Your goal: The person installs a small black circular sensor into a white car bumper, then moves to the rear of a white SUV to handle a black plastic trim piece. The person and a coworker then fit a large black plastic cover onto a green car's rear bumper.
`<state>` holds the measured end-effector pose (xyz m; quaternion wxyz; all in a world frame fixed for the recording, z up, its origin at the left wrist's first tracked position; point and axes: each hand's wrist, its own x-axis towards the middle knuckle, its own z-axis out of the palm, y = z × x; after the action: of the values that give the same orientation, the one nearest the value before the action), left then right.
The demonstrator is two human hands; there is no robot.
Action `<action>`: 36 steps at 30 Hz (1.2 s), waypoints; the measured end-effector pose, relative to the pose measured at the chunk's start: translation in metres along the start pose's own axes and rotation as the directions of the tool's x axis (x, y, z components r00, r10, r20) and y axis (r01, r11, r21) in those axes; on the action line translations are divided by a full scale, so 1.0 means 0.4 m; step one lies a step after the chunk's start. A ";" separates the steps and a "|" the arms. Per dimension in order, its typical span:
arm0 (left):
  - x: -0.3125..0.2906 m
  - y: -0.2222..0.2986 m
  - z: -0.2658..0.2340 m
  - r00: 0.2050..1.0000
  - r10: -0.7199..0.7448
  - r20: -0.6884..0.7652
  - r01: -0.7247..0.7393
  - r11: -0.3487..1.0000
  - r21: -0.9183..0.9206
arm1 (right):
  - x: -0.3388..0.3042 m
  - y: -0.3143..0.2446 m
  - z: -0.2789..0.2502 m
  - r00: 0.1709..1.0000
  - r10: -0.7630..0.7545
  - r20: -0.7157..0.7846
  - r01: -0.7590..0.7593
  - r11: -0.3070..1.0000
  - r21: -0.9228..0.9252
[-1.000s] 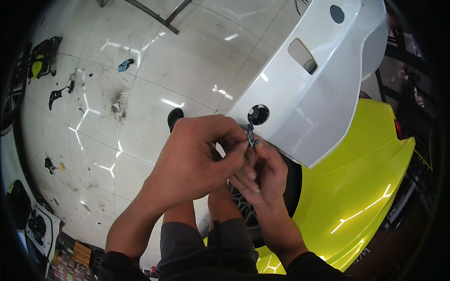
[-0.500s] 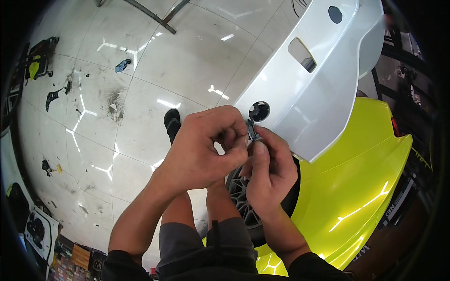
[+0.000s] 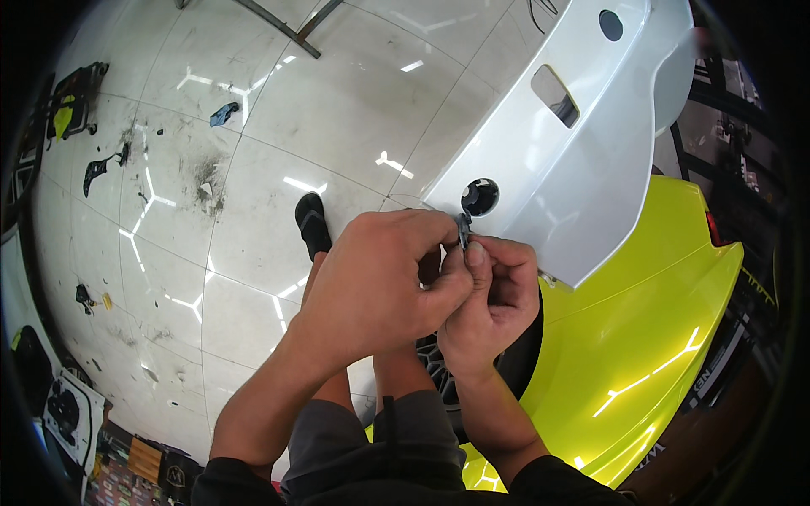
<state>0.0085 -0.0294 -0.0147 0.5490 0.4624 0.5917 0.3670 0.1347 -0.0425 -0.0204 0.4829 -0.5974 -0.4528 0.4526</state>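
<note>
A small dark grey piece (image 3: 464, 229), perhaps a clip or plug, sits pinched between my two hands. My left hand (image 3: 384, 274) is closed, its thumb and fingertips on the piece's left side. From the right, the thumb and forefinger of my right hand (image 3: 494, 299) grip the same piece, the other fingers curled. The fingers hide much of it, so its exact kind is unclear. Right above my fingertips is the end of a glossy white car bumper (image 3: 582, 194), with two round holes and a rectangular one. Something dark shows inside the nearest round hole (image 3: 480, 196).
A yellow-green car (image 3: 633, 337) stands on the right, its wheel (image 3: 434, 363) partly behind my right arm. A metal stand (image 3: 287, 25) lies at the top. On the tiled floor are a blue cloth (image 3: 224, 115), a black bracket-like part (image 3: 99, 173) and a wheeled black cart (image 3: 76, 101).
Both hands have shifted slightly right in view with the small piece, which now appears turned more upright. The white bumper also appears a little farther right.
</note>
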 end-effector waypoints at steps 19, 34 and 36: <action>-0.051 0.015 0.058 0.927 -0.360 -0.105 0.296 0.873 -0.387 | -0.008 0.009 -0.016 0.994 -0.101 0.050 0.108 0.982 -0.154; -0.014 0.041 -0.048 0.997 -0.069 0.032 0.071 0.995 -0.066 | -0.009 -0.010 -0.021 0.998 0.012 0.060 -0.009 0.999 -0.053; -0.009 0.036 -0.044 0.999 -0.039 0.013 0.040 0.997 -0.068 | -0.006 -0.007 -0.021 0.998 0.008 0.062 -0.005 0.999 -0.054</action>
<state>-0.0068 -0.0273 0.0021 0.5750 0.4338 0.5846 0.3734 0.1424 -0.0461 -0.0162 0.4507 -0.5973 -0.4780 0.4601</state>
